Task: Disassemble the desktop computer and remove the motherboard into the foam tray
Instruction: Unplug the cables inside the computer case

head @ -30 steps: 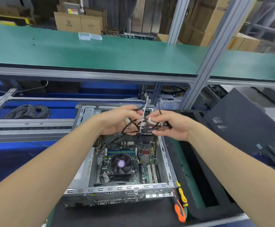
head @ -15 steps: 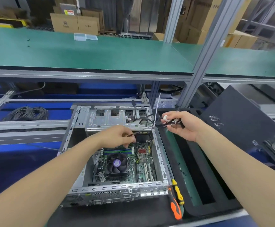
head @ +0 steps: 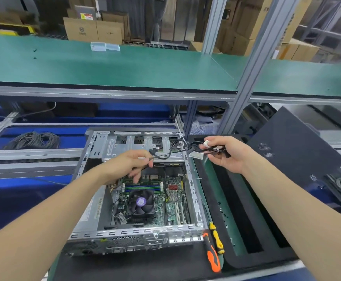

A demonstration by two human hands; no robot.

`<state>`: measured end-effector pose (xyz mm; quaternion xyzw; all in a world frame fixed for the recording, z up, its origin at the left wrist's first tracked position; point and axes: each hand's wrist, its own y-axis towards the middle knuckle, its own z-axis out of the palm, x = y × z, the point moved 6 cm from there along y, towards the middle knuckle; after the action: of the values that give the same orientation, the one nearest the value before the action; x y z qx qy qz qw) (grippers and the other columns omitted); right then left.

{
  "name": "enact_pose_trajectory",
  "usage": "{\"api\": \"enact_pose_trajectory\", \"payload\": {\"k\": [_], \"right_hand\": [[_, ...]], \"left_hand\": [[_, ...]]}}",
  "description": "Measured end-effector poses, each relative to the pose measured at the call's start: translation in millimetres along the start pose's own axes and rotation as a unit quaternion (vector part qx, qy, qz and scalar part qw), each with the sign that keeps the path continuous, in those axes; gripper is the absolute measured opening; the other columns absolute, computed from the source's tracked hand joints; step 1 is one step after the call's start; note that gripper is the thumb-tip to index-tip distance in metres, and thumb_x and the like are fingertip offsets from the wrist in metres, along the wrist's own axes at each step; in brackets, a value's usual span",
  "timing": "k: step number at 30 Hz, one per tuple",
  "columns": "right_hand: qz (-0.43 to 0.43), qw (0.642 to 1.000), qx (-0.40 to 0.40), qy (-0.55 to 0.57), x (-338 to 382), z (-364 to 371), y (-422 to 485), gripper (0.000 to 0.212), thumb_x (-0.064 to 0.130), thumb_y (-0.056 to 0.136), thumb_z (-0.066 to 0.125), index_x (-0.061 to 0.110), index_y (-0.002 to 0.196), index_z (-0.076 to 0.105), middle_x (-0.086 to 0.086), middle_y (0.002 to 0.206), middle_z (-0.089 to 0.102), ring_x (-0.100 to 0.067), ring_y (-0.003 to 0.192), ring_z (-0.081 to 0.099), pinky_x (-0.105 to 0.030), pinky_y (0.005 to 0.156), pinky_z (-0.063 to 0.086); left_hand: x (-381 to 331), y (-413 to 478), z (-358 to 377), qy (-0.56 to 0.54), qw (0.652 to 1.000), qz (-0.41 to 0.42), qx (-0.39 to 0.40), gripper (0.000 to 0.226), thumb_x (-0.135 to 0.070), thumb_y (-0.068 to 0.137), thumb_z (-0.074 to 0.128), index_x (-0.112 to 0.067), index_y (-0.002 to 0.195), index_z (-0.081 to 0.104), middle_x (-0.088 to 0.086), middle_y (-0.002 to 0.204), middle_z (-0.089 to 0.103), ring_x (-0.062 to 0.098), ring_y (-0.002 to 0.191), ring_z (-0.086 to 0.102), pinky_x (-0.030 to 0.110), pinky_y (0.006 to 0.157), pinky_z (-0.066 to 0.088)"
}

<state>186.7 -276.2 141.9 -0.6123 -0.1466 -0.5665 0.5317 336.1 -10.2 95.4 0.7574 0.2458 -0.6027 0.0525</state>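
**Cables lifted clear of an open desktop**

Head view: One case [head: 96, 201] lies open on the black surface [head: 125, 266], its metal frame bare. One green motherboard [head: 171, 207] sits flat in its floor, carrying one black fan [head: 141, 201] with a purple hub and one small red heatsink [head: 172, 187].

Two bare hands work above the far end of the case. The fingers of the left hand [head: 125, 165] pinch one thin black cable [head: 161, 157] that loops back to the drive cage. The fingers of the right hand [head: 226, 155] curl round a bundle [head: 204, 148] of dark wires with white plugs, held over the case's right edge.

One black foam tray [head: 256, 258] lies just right of the case, with green showing in its long slots. Two screwdrivers lie between case and tray, one orange screwdriver [head: 213, 256] and one yellow screwdriver [head: 217, 238]. One dark panel [head: 293, 147] leans at the far right. A green shelf [head: 125, 67] runs across above.
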Motion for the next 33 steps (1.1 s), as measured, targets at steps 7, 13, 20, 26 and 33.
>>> {"api": "enact_pose_trajectory", "payload": {"k": [7, 13, 20, 26, 33], "right_hand": [[0.078, 0.994, 0.004, 0.073, -10.7, 4.8, 3.3, 0.013, 0.008, 0.092, 0.073, 0.002, 0.103, 0.075, -0.012, 0.094, 0.074, -0.017, 0.070, 0.073, -0.025, 0.055, 0.061], [0.081, 0.990, 0.039, 0.106, -17.4, 17.7, 4.5, 0.017, 0.005, 0.072, 0.084, 0.001, 0.089, 0.081, -0.016, 0.100, 0.074, -0.024, 0.087, 0.076, -0.029, 0.065, 0.063], [0.114, 0.986, 0.074, 0.097, -31.2, 39.2, 3.9, 0.022, 0.004, 0.077, 0.080, -0.004, 0.097, 0.079, -0.018, 0.113, 0.069, -0.020, 0.096, 0.072, -0.023, 0.063, 0.062], [0.122, 0.983, 0.082, 0.107, -45.3, 61.9, 2.7, 0.019, 0.014, 0.078, 0.079, -0.002, 0.089, 0.077, -0.016, 0.087, 0.072, -0.015, 0.066, 0.070, -0.020, 0.056, 0.060], [0.078, 0.987, 0.057, 0.125, -56.4, 70.8, 9.0, 0.029, 0.014, 0.079, 0.080, 0.001, 0.103, 0.069, -0.011, 0.093, 0.063, -0.013, 0.080, 0.061, -0.016, 0.056, 0.057]], "left_hand": [[-16.5, 3.0, -1.1, 0.092, 0.986, -0.007, -0.137, 0.018, -0.032, 0.106, 0.051, -0.025, 0.094, 0.061, 0.000, 0.073, 0.071, 0.019, 0.072, 0.065, 0.034, 0.074, 0.051], [-33.3, 3.9, 8.2, 0.259, 0.939, 0.106, -0.198, 0.012, -0.036, 0.100, 0.062, -0.044, 0.101, 0.053, -0.012, 0.090, 0.055, 0.003, 0.069, 0.053, 0.025, 0.068, 0.039], [-42.0, -3.3, 18.7, 0.223, 0.921, 0.167, -0.273, 0.019, -0.038, 0.096, 0.067, -0.033, 0.109, 0.054, -0.012, 0.112, 0.051, 0.009, 0.109, 0.052, 0.036, 0.098, 0.043], [-44.6, -7.5, 30.6, 0.178, 0.933, 0.204, -0.237, 0.016, -0.018, 0.089, 0.079, -0.033, 0.094, 0.075, -0.017, 0.094, 0.066, 0.004, 0.094, 0.062, 0.022, 0.084, 0.045], [-25.8, -4.3, 29.0, 0.056, 0.970, 0.127, -0.199, 0.002, -0.035, 0.098, 0.068, -0.035, 0.099, 0.068, -0.019, 0.084, 0.063, 0.004, 0.075, 0.055, 0.028, 0.073, 0.046]]}}
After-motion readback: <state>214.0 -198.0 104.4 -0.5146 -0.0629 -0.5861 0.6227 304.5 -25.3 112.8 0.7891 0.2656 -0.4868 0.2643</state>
